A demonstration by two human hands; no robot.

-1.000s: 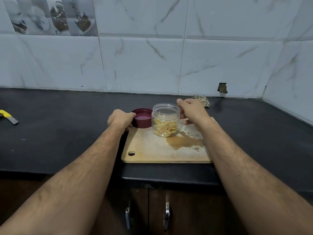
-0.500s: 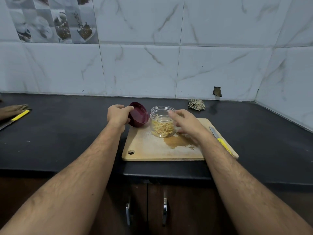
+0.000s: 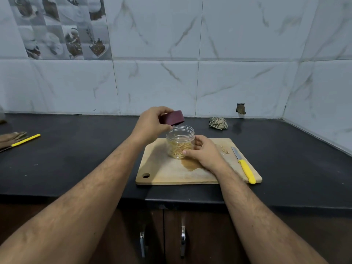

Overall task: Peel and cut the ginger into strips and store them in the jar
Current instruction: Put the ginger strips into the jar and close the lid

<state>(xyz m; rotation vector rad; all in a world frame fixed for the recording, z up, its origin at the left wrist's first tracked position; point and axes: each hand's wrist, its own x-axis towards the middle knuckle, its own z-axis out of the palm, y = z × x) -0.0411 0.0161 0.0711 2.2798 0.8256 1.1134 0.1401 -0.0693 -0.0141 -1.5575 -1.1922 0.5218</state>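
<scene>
The jar [image 3: 180,142] of strips stands on the board [image 3: 171,172], steadied by the right hand [image 3: 202,154] curled round its wall. The left hand [image 3: 150,121] pinches the lid [image 3: 174,118] just above. Light, probably slick plastic; grip the sides.

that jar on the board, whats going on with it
A person is closing it up. The right hand grips the clear jar, which stands on the wooden cutting board and is partly filled with ginger strips. The left hand holds the maroon lid tilted just above the jar's open mouth, not yet on. A yellow-handled knife lies on the board's right side, untouched.
</scene>
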